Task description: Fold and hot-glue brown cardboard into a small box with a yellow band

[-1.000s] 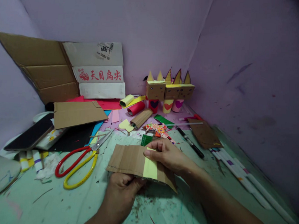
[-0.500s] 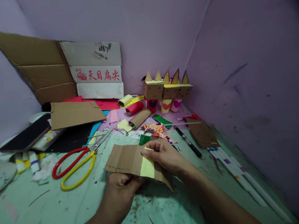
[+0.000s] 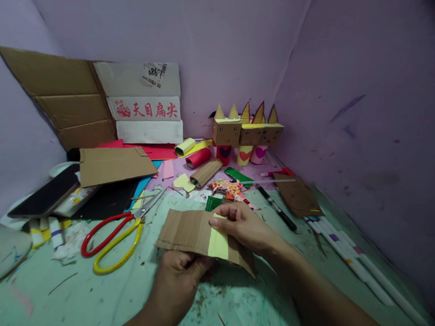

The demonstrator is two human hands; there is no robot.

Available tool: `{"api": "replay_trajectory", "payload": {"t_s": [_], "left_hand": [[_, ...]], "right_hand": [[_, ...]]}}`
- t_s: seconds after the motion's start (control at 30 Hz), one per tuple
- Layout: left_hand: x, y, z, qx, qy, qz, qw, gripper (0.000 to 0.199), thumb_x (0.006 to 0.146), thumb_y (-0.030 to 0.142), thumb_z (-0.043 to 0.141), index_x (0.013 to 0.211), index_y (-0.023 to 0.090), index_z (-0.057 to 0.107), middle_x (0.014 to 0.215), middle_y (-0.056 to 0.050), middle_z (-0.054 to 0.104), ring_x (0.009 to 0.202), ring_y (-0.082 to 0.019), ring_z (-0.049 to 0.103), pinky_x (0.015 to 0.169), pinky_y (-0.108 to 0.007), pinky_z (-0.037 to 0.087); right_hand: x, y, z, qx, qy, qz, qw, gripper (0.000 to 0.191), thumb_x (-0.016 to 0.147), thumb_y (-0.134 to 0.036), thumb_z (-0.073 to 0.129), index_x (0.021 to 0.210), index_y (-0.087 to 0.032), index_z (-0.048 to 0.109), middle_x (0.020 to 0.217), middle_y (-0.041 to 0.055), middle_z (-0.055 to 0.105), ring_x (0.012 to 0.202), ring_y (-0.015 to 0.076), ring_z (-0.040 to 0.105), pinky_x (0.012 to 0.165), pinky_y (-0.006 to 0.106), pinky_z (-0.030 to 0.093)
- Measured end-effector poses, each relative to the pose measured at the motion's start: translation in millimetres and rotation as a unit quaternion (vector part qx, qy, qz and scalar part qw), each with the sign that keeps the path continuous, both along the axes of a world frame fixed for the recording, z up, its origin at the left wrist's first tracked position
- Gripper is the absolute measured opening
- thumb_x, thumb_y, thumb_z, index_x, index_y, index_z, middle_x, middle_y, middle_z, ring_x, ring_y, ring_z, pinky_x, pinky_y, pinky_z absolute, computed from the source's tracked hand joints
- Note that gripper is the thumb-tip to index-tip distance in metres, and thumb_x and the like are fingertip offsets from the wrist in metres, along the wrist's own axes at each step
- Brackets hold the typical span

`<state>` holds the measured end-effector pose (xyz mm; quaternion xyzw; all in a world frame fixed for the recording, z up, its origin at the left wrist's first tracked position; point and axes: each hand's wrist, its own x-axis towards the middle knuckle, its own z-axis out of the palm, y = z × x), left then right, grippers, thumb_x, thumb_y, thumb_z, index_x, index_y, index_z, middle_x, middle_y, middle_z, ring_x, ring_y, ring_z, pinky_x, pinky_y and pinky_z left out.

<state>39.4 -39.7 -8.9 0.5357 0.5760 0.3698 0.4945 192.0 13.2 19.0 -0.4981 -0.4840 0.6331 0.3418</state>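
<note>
A creased brown cardboard piece (image 3: 187, 229) is held just above the green tabletop at the centre front. Across its right part lies a pale yellow paper strip (image 3: 218, 243). My right hand (image 3: 239, 225) pinches the upper edge at the strip, thumb on top. Under the lower edge, my left hand (image 3: 182, 273) is closed on the cardboard, its fingertips partly hidden beneath. Scissors (image 3: 138, 222) with one red and one yellow handle lie partly open to the left, touched by neither hand.
Cat-eared cardboard figures (image 3: 227, 132) stand at the back. Paper rolls (image 3: 198, 158) and scraps lie before them. A black pen (image 3: 276, 207) and white markers (image 3: 358, 263) are on the right. Flat cardboard (image 3: 117, 167) and a dark phone-like slab (image 3: 44, 193) lie left.
The whole view has shifted slightly, so everything appears a little further right. Both hands keep the same hold on the cardboard and strip.
</note>
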Motion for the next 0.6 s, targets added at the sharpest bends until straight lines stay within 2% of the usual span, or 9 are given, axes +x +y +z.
{"api": "replay_trajectory", "payload": {"t_s": [0.23, 0.43, 0.6], "left_hand": [[-1.7, -0.8, -9.7, 0.020, -0.003, 0.004, 1.000, 0.030, 0.064, 0.039, 0.060, 0.047, 0.015, 0.064, 0.045, -0.002, 0.055, 0.046, -0.013, 0.048, 0.046, -0.023, 0.039], [0.2, -0.6, -1.8, 0.002, -0.016, 0.003, 1.000, 0.028, 0.060, 0.038, 0.060, 0.045, 0.015, 0.064, 0.044, -0.002, 0.055, 0.045, -0.013, 0.048, 0.044, -0.022, 0.038], [0.0, -0.2, -2.9, 0.006, -0.018, 0.014, 1.000, 0.030, 0.060, 0.038, 0.060, 0.040, 0.015, 0.060, 0.040, 0.000, 0.051, 0.043, -0.012, 0.044, 0.043, -0.022, 0.035]], "right_hand": [[2.1, 0.0, 2.2, -0.002, 0.001, 0.015, 1.000, 0.005, 0.066, -0.018, 0.064, 0.063, -0.014, 0.061, 0.053, -0.0019, 0.056, 0.046, 0.0084, 0.046, 0.046, 0.022, 0.032], [2.3, -0.1, 4.3, 0.003, -0.003, 0.014, 1.000, 0.005, 0.067, -0.017, 0.063, 0.062, -0.015, 0.061, 0.052, -0.0028, 0.056, 0.046, 0.0079, 0.047, 0.046, 0.021, 0.034], [1.9, 0.4, 3.5, 0.005, -0.011, 0.006, 1.000, 0.005, 0.067, -0.017, 0.064, 0.063, -0.014, 0.063, 0.053, -0.0025, 0.058, 0.048, 0.0083, 0.048, 0.047, 0.021, 0.034]]}}
